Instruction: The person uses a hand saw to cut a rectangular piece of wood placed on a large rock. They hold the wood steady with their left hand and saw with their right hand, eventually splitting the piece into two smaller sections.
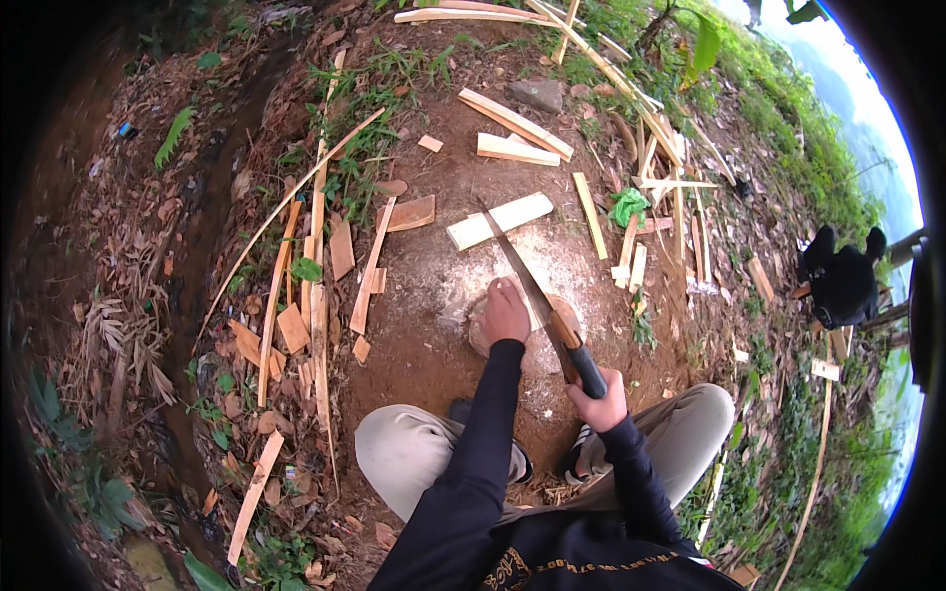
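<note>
My right hand point(599, 399) grips the dark handle of a hand saw point(520, 261). Its long tapering blade points forward and left, past my left hand. Brown wood shows where blade and handle meet. My left hand point(505, 313) is closed, fingers curled, over a pale piece of wood point(533, 311) on a round wooden stump point(479, 333); most of that piece is hidden by the hand and the saw. Just beyond, a pale short board point(501, 221) lies on the ground near the saw's tip.
Sawdust point(448, 295) covers the soil around the stump. Board offcuts point(514, 124) and long strips point(319, 256) lie to the front and left. A green plastic bag point(628, 206) is at the right, with a black object point(840, 278) farther off. My bent knees point(404, 458) flank the stump.
</note>
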Demonstrator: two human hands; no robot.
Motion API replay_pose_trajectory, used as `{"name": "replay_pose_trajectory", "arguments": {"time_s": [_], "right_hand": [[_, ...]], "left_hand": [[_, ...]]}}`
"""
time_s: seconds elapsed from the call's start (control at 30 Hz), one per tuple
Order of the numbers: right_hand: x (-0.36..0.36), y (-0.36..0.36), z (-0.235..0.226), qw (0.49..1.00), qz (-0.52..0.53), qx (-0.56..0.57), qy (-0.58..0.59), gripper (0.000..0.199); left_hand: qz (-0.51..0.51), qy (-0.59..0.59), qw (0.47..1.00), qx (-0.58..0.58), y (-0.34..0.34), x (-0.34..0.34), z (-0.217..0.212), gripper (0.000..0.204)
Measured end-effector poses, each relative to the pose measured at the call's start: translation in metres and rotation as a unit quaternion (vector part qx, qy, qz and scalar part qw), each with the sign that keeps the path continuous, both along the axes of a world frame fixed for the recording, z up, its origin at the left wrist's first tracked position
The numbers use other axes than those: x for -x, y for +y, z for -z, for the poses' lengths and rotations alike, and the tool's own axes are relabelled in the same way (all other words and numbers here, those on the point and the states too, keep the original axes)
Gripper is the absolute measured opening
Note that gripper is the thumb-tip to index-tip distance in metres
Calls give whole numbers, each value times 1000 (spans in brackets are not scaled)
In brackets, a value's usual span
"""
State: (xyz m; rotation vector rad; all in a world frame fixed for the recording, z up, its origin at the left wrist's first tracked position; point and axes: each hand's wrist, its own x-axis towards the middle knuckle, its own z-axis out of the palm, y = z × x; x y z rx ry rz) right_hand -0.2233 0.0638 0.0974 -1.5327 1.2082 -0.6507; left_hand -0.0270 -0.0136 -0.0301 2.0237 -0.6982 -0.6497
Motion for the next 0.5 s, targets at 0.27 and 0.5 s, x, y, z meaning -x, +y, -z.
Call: {"name": "replay_pose_trajectory", "arguments": {"time_s": [0.27, 0.5], "right_hand": [[-2, 0, -3, 999, 0, -41, 7, 19], [15, 20, -21, 998, -38, -37, 15, 20]], "left_hand": [[-72, -208, 975, 29, -2, 14, 21, 38], [-67, -256, 964, 37, 2, 11, 17, 37]]}}
